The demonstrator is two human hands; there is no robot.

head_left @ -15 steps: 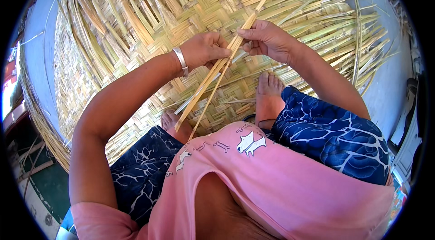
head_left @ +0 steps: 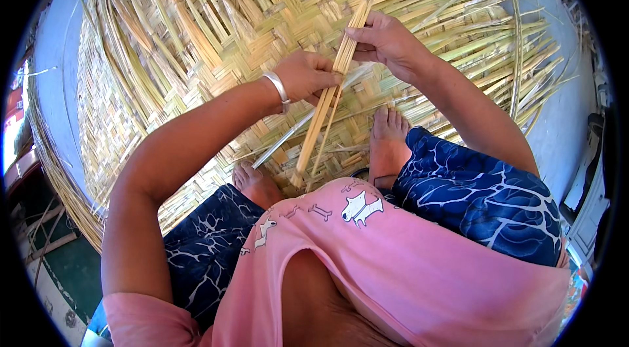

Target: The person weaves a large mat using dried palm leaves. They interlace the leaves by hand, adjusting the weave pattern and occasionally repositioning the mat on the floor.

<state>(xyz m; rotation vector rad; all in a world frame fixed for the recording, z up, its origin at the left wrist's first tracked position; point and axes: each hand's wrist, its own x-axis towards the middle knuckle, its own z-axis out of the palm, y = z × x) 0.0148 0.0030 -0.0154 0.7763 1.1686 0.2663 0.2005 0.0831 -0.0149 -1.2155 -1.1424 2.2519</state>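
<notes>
Between my hands I hold a long, pale yellow split-cane strip (head_left: 317, 126), made up of several layers or slivers lying together. My left hand (head_left: 306, 76), with a silver bangle at its wrist, pinches it near the middle between thumb and fingers. Higher up, my right hand (head_left: 383, 42) grips the same strip, thumb on top. A thin sliver hangs apart from the main strip below my left hand. Beneath both hands spreads a woven cane mat (head_left: 262, 52) with a zigzag weave; its far and right edges end in loose, unwoven strips.
My bare feet (head_left: 391, 134) rest on the mat at its near side. Long loose strips (head_left: 472, 39) fan out to the right over a grey floor (head_left: 56, 78). More strips run along the left edge. Dark objects stand at the far right rim.
The cane strip has turned more upright, its lower end swinging right. My left hand has moved slightly right, and my right hand has shifted up a little. Both keep their hold.
</notes>
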